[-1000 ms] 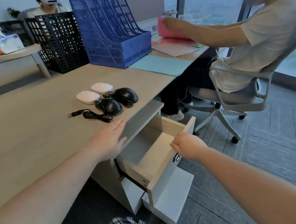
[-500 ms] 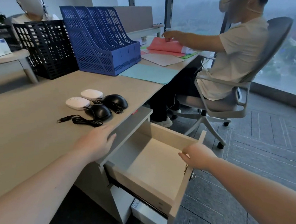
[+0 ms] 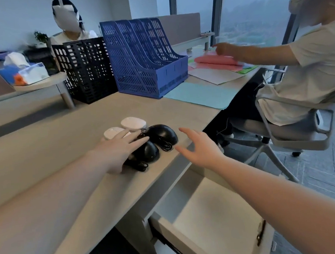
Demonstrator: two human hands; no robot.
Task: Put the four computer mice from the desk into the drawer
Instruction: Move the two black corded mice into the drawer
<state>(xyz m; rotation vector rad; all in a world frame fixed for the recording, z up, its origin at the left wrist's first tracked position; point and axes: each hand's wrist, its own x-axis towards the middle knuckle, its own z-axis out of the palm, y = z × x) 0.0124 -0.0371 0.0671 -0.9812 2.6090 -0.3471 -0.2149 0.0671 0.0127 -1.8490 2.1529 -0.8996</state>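
My hands have left the drawer (image 3: 211,221), which now stands open, nothing visible inside. Left hand (image 3: 121,150) lies flat over the mice (image 3: 161,135) on the desk (image 3: 42,160); right hand (image 3: 200,148) hovers spread beside them.

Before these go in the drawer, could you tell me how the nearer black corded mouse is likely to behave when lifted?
The nearer black mouse has a smooth, glossy dome, so it may slip in a loose grip. Its cable lies bunched beside it and will probably uncoil, dangle and could snag the other black mouse. The left hand already rests over it.
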